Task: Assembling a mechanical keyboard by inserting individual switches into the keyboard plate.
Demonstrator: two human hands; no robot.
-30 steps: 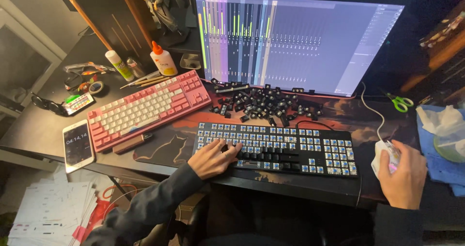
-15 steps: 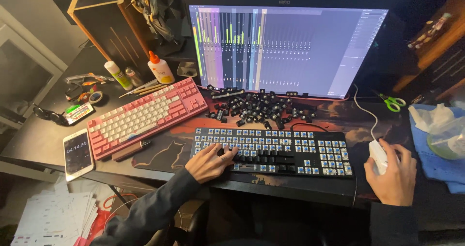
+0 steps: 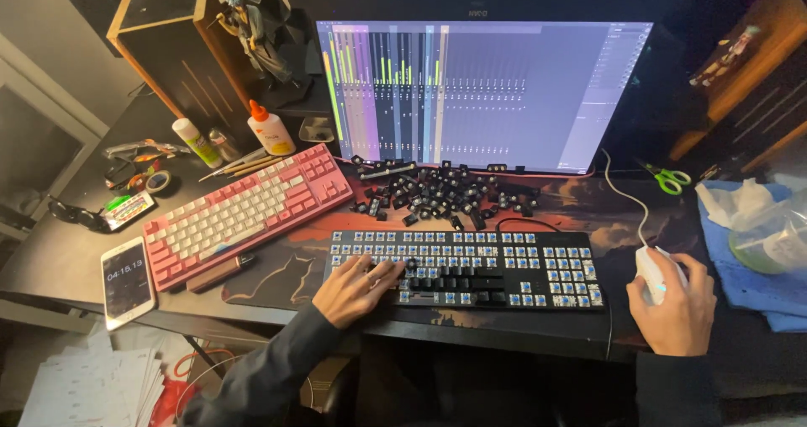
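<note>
Left hand (image 3: 351, 288) flat on black keyboard (image 3: 466, 269), fingers spread over its left keys, gripping nothing. Most keycaps off that keyboard, blue switches bare, only some black caps in the lower middle. Right hand (image 3: 670, 309) closed around white mouse (image 3: 654, 273), just right of the keyboard on the desk mat (image 3: 277, 263). Loose black keycaps (image 3: 441, 193) heaped between keyboard and monitor (image 3: 479, 91). Pink keyboard (image 3: 245, 213) at left, tilted, phone (image 3: 127, 281) beside it near the desk edge.

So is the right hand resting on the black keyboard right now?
No, the right hand grips the white mouse; only the left hand lies on the black keyboard.
</note>
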